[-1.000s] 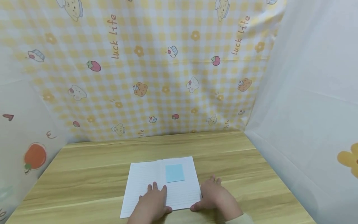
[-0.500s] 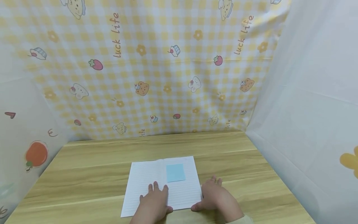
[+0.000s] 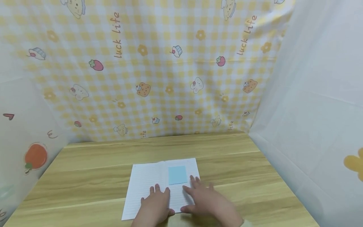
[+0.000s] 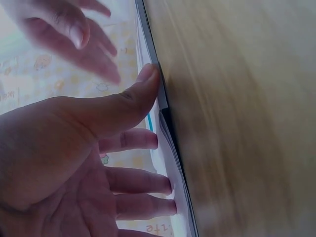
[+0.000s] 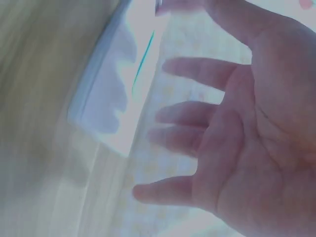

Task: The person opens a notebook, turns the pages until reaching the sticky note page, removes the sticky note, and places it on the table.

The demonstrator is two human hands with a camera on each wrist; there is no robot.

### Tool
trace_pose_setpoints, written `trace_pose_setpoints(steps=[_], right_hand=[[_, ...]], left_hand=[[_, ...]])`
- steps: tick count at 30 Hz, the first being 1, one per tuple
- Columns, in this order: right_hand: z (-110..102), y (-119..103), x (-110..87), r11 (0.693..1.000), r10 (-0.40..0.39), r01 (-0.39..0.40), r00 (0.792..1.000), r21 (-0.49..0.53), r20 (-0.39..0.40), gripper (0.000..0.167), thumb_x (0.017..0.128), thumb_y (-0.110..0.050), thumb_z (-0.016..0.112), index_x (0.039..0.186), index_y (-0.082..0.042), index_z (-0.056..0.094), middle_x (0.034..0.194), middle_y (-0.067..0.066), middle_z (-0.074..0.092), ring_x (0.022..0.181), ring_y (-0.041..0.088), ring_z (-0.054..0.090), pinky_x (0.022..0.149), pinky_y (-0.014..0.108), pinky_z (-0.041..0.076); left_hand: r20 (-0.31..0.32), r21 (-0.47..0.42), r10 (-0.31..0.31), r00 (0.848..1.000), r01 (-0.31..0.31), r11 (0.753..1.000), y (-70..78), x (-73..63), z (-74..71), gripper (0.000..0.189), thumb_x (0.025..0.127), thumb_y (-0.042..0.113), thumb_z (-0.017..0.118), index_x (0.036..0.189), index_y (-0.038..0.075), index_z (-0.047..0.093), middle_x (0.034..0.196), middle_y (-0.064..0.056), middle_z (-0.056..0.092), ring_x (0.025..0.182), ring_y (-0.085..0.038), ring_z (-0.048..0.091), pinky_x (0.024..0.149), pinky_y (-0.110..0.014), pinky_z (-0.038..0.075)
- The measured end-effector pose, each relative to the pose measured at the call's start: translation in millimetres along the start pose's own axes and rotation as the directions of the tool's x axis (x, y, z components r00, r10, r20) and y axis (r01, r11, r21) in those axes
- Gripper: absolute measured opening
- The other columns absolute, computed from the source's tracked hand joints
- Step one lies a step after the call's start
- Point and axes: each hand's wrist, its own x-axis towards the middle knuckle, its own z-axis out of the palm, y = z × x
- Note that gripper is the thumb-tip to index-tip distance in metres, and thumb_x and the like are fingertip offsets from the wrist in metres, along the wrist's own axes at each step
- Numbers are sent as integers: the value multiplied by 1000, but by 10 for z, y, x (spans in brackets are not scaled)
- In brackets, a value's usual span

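Observation:
An open lined notebook (image 3: 145, 179) lies flat on the table, with a light blue sticky note (image 3: 177, 175) on the upper part of its right page. My left hand (image 3: 155, 203) rests on the notebook near the fold. In the left wrist view its fingertips (image 4: 160, 185) touch the page and the thumb lies at the near edge. My right hand (image 3: 205, 200) hovers over the lower right of the right page, below the sticky note. In the right wrist view the right hand (image 5: 247, 128) has its fingers spread, apart from the paper, holding nothing.
The wood-grain table (image 3: 99, 176) stretches around the notebook on all sides. Behind it hangs a yellow checked curtain (image 3: 158, 72) with printed cartoons. White cloth walls (image 3: 309, 104) close off both sides.
My right hand has left the notebook's right edge and moved left, over the right page, with its fingers spread. My left hand, the notebook and the sticky note stay in place.

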Motion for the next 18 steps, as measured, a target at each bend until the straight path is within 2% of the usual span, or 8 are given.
trace_pose_setpoints(steps=[3,7,13,18], right_hand=[[49,-137,34,998,-40,41,999,-46,26,79,93,-68,67,155,-20,57,173,23,33,161,44,33,116,83,33],[99,-230,113,992,-46,50,998,-117,33,81,93,-74,62,154,-22,58,172,22,35,161,41,34,117,80,34],[137,-268,239,984,-13,21,999,-176,42,84,92,-78,61,153,-21,58,171,22,36,161,39,34,118,79,35],[159,-264,325,982,6,4,999,-188,52,90,90,-79,62,155,-16,55,172,20,37,160,41,35,116,81,35]], left_hand=[[-8,-3,11,1000,-11,1000,-8,-23,-4,76,78,39,92,139,2,65,149,-44,51,140,-67,47,93,-90,42],[-17,-3,21,1000,-21,1000,-4,-32,-13,78,77,41,91,139,1,66,149,-45,51,139,-68,47,92,-91,42],[-24,-3,22,999,-22,1000,-14,-31,-9,74,79,40,90,137,1,66,148,-45,51,140,-67,47,93,-91,41],[-26,-1,33,999,-33,999,-23,-19,11,65,85,32,88,137,0,66,147,-45,52,139,-67,48,92,-92,41]])
